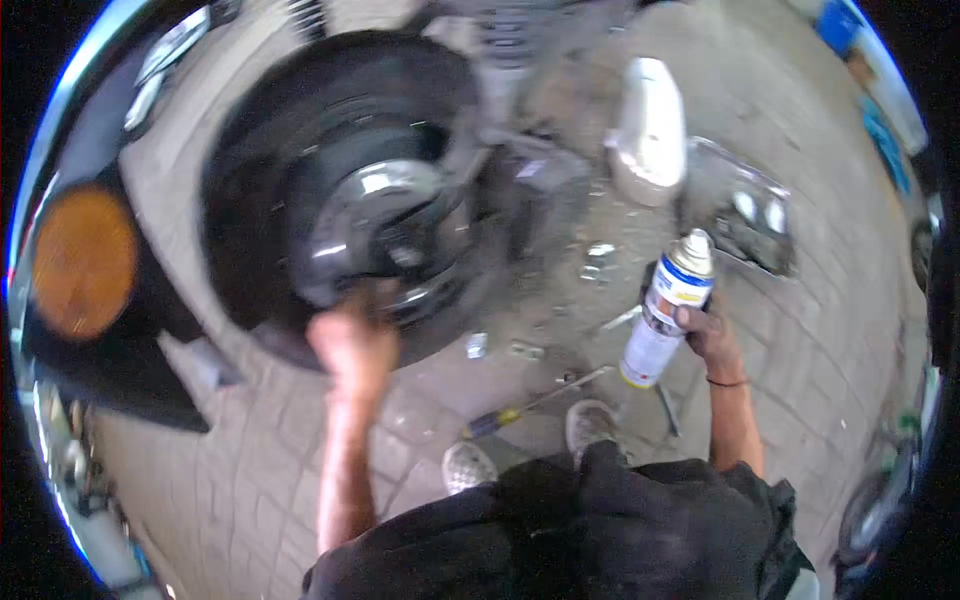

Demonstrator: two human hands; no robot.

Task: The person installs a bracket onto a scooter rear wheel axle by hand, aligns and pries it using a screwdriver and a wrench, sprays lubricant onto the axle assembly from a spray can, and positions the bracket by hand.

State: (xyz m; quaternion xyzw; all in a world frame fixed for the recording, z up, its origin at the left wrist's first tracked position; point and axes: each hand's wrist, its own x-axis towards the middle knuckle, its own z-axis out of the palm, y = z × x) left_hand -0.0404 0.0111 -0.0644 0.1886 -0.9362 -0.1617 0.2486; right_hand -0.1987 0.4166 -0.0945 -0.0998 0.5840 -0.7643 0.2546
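Observation:
My right hand (712, 335) is wrapped round a spray can (657, 345) with a white, blue and yellow label. The can tilts a little to the right, its pale nozzle end pointing up and away from me. My left hand (355, 338) is at the lower edge of the shiny dark hub (385, 225) of a black wheel (250, 170). Motion smears this hand and its fingers are hidden, so whether it holds anything does not show.
A screwdriver (490, 422) lies on the paved floor (270, 470) before my shoes (590, 425). Small metal parts (477, 346) are scattered near the wheel. Beyond the can are a white rounded cover (650, 130) and a shallow tray (740, 215). A dark panel with an orange reflector (85, 262) stands left.

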